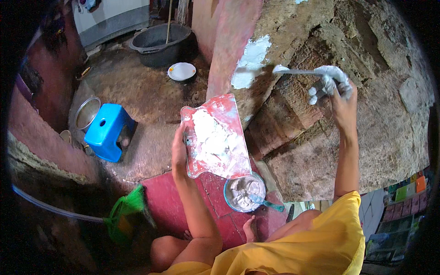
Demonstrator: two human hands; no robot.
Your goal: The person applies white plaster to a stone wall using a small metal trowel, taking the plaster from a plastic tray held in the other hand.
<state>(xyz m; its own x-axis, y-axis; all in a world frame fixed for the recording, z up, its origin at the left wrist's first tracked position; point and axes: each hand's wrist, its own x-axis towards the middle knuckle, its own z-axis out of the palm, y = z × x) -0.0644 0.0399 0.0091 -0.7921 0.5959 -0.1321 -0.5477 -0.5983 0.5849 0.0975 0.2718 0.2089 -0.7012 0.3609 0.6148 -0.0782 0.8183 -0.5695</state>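
My left hand (179,149) grips the left edge of a red plastic board (230,103). A thick heap of white putty (213,137) lies on it. At the upper right, my right hand (338,87), its fingers coated in white, is closed around a putty knife (302,72). The knife points left, with a dab of putty at its tip. That tip is close to a white patch (251,63) on the rough brown wall (334,160); whether they touch I cannot tell. Below the board stands a bowl (226,197) of putty, partly covered by it, with a green-handled tool (274,206) resting inside.
A blue stool (107,128) stands on the left beside a round metal basin (87,113). Farther back are a large dark tub (158,58) with a stick in it and a white plate (182,71). Green bristles (130,201) show at lower left. Coloured items (405,190) fill the right edge.
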